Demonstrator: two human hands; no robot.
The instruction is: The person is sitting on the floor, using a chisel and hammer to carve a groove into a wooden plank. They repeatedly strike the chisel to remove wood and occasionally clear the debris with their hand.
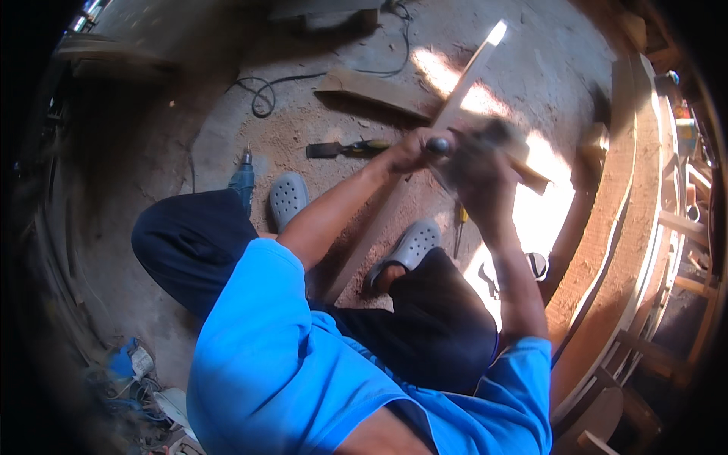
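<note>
My left hand (pixel 413 149) is closed round an upright chisel, whose round dark handle end (pixel 437 145) shows above the fist; its blade is hidden. Just to the right, my right hand (pixel 491 182) is smeared by motion and closed on a mallet (pixel 533 176), also blurred. Below both hands a long wooden beam (pixel 371 235) slants from between my legs toward the far right, its far end sunlit. On the floor left of my left hand lies another wide chisel (pixel 326 150) with a yellow and black handle.
A blue-green power drill (pixel 243 180) stands by my left knee. Beyond the chisel lies a wood offcut (pixel 379 92), with a black cable (pixel 262 98) looping nearby. A yellow-handled screwdriver (pixel 461 216) is beside my right shoe. Long planks (pixel 618 212) line the right side. Sawdust covers the floor.
</note>
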